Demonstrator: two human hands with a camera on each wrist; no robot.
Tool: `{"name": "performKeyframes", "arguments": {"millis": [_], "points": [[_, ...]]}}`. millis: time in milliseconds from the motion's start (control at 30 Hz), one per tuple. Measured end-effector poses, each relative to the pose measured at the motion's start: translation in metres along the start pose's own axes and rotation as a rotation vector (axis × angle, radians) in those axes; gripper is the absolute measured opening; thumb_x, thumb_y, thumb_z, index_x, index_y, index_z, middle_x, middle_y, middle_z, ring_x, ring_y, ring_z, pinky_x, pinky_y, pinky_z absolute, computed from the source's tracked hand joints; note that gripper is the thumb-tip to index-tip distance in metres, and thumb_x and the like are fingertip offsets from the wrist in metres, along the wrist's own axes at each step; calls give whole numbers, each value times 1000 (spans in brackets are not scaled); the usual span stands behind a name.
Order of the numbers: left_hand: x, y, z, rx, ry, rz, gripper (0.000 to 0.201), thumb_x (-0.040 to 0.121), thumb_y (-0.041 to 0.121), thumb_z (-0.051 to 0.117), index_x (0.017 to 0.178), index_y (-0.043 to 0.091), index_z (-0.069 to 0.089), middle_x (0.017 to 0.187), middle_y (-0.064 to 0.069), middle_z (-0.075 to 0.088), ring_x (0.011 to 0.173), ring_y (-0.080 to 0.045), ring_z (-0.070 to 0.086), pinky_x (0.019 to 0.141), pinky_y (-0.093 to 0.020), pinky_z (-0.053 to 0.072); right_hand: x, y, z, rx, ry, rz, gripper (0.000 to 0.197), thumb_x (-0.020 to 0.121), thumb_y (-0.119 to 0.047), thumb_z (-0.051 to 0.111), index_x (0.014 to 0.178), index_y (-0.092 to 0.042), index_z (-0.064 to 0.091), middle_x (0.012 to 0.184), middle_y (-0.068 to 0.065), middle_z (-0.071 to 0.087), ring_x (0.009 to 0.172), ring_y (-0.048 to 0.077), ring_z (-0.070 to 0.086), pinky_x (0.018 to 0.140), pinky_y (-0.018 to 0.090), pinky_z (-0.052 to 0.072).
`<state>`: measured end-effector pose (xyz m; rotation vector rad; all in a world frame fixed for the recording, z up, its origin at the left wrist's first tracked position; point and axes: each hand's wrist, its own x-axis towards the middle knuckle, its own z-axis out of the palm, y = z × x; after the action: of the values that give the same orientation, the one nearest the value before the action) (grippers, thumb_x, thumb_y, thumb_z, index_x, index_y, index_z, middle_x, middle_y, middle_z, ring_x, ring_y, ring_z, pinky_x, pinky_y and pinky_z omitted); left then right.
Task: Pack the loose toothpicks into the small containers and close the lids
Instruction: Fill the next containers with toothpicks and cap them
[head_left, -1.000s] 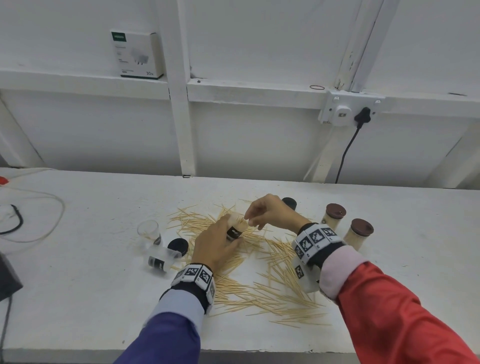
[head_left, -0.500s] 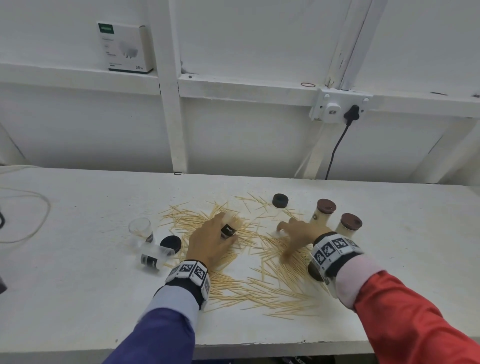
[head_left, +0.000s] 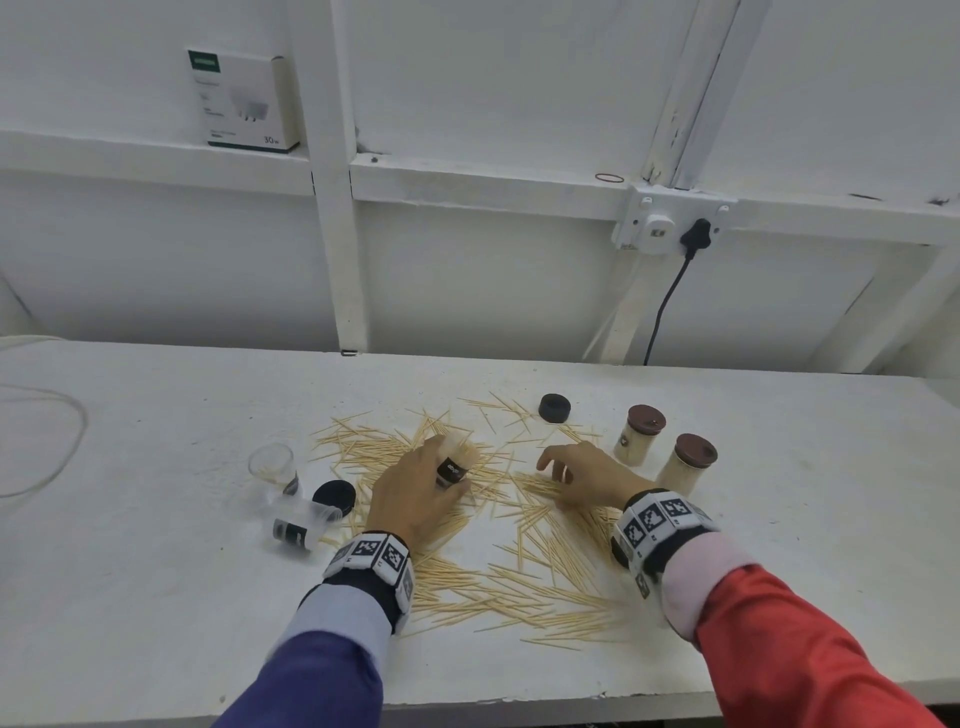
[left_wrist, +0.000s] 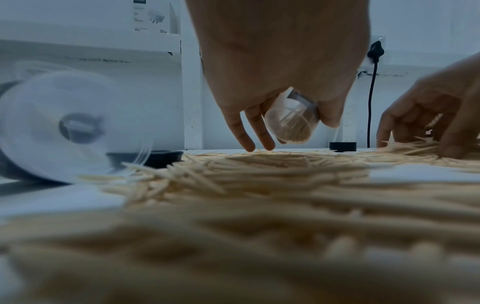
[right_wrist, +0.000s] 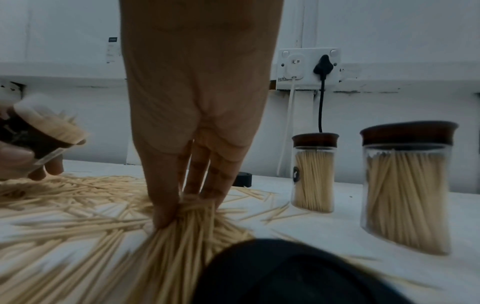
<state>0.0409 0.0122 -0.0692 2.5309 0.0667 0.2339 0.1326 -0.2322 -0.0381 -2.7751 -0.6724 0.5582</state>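
Loose toothpicks lie scattered over the middle of the white table. My left hand grips a small clear container with a black label, tilted just above the pile. It is partly filled with toothpicks, as the left wrist view shows through its base. My right hand rests on the pile to its right. In the right wrist view its fingertips pinch a bunch of toothpicks against the table.
Two filled jars with brown lids stand right of my right hand. An empty container stands at left and another lies on its side. Black lids lie loose. A cable loops at far left.
My right hand left the mouth of the held container and dropped onto the pile at right, gathering toothpicks. My left hand lowered the container towards the table.
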Motion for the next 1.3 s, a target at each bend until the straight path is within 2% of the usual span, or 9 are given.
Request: {"name": "performKeyframes", "arguments": {"millis": [200,233,300,467,700,933,1100,1200,1300], "points": [[-1,4,-2,-9,-7,-7,50,87,51,60,130,29,45,105,8,62,95,-16,59,78,-32,48,7,-10,7,-60,94,-21,20,85,-11,58,102,-16,67,95,2,65,83,13,50,70,22,38],[-1,4,-2,-6,-11,-6,50,87,51,60,130,30,45,106,8,62,96,-16,59,78,-32,48,8,-13,6,-91,83,-11,11,85,-10,56,89,-17,64,86,0,61,79,16,49,65,23,35],[-1,3,-2,-15,-15,-8,50,87,52,59,130,31,45,106,9,61,96,-15,59,79,-33,49,13,-15,8,-136,61,9,22,84,-8,52,67,-19,42,73,-2,47,74,20,44,58,26,29],[0,1,0,-28,-21,-20,54,86,55,58,133,35,41,111,12,61,100,-14,59,83,-36,50,19,-20,9,-243,36,-13,7,95,-9,40,88,-12,39,97,8,49,81,24,47,72,33,37],[-2,0,-2,-44,-29,-13,53,86,54,59,133,36,41,112,15,60,102,-10,57,84,-34,49,20,-31,-1,-182,13,-51,3,100,-12,31,97,-11,32,73,-3,38,75,25,46,66,34,33],[-3,1,-2,-86,-62,15,43,86,48,60,125,44,44,111,22,58,102,-4,56,86,-32,49,30,-29,-7,159,-17,-98,9,103,-13,33,94,-13,30,76,-8,41,64,8,37,59,25,32],[-4,2,-3,-91,-58,13,39,89,40,60,126,38,46,115,20,56,103,-3,56,87,-29,48,32,-35,-14,198,-106,-128,13,99,-8,35,89,-15,39,84,-1,50,75,17,45,68,31,35],[-5,1,-2,-73,-56,18,40,88,38,60,126,37,45,114,20,56,102,-4,56,87,-29,48,34,-39,-16,218,-124,-130,16,100,-8,36,88,-15,43,82,-10,50,78,10,47,71,28,38],[-5,0,-4,-62,-59,21,42,87,38,61,126,38,45,114,20,56,102,-4,56,87,-29,48,38,-40,-16,357,-117,-111,22,100,-9,36,81,-20,36,84,1,55,71,14,48,68,27,41]]}}
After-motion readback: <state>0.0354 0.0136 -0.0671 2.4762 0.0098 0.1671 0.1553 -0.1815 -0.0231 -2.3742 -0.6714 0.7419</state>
